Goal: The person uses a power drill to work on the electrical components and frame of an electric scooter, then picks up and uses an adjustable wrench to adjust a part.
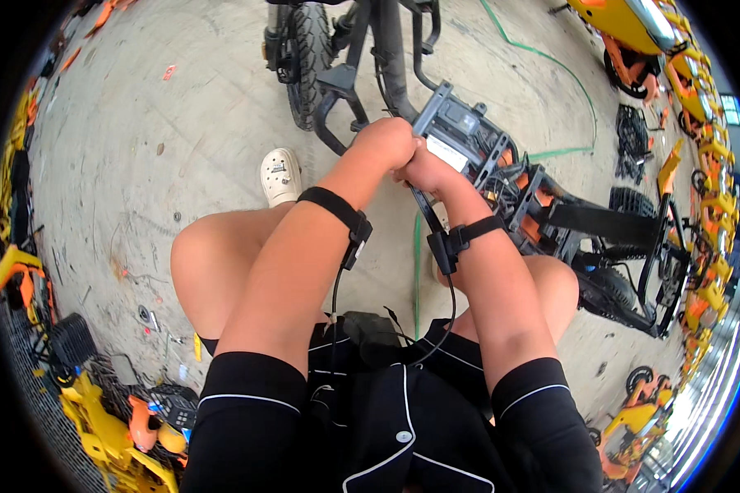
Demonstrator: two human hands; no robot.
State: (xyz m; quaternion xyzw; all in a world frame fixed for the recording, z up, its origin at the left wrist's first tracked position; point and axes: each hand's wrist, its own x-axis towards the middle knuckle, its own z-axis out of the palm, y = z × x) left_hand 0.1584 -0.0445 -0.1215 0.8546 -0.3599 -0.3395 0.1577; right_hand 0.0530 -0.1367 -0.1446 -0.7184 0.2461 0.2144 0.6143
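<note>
A stripped black scooter frame [393, 74] stands in front of me, its front wheel [311, 62] at the top. My left hand [386, 140] is curled closed against the frame, just left of its grey battery-like box [456, 119]. Right beside it, touching it, my right hand [426, 168] is closed too, knuckles turned up. Both sets of fingers are mostly hidden from above, so what they grip cannot be made out. Below my right hand runs a dark frame tube [423, 204]. Exposed wiring [501, 197] lies to the right of the hands.
The rear wheel [607, 287] and black rear rack [672, 271] extend right. Yellow body panels [99, 419] and a black crate [72, 338] lie at lower left. Yellow scooters [633, 25] line the right side. A green line [563, 152] crosses the concrete floor [140, 164].
</note>
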